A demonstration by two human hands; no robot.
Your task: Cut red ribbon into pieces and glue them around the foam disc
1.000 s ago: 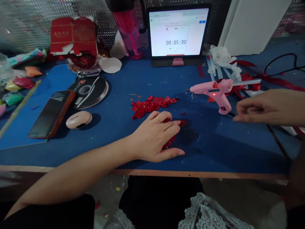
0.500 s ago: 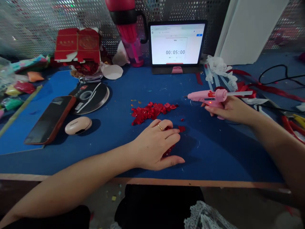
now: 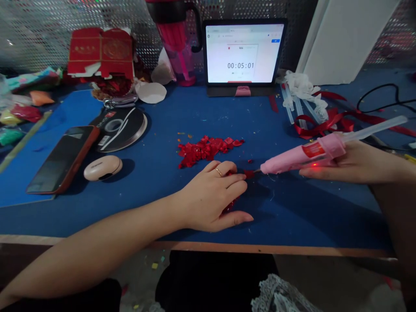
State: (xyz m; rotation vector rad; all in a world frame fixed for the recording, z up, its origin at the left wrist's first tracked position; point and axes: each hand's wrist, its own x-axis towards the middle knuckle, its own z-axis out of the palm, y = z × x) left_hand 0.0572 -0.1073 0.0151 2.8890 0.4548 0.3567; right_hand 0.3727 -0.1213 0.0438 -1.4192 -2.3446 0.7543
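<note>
Near side of the desk (image 3: 292, 216), L hand (image 3: 214, 195) lies palm down, bent over a red sparkly thing (image 3: 230, 206). Can't see how hard it grips, b/c the fingers hide most of it. A small red bit (image 3: 249, 174) pokes out just right of the fingertips (image 3: 239, 177).

Big change: the pink glue gun (image 3: 292, 158) has come nearer, and its thin tip (image 3: 256, 170) is at that red bit now. Touching or just beside, too small to be sure. So gun & bit now meet in one spot, and I'd say both hands are busy w/ the same bit. R hand (image 3: 354, 164) is wrapped round the gun's handle end, holding it up.

Half a sec ago the gun was farther off, its tip well apart from the bit. A sec ago R hand was just beside the handle, not round it.

L hand looks abt the same, and so does the red pile (image 3: 208, 149) a bit farther back. Far back, the tablet (image 3: 245, 60) clock says 00:05:01, up from 00:05:00.
</note>
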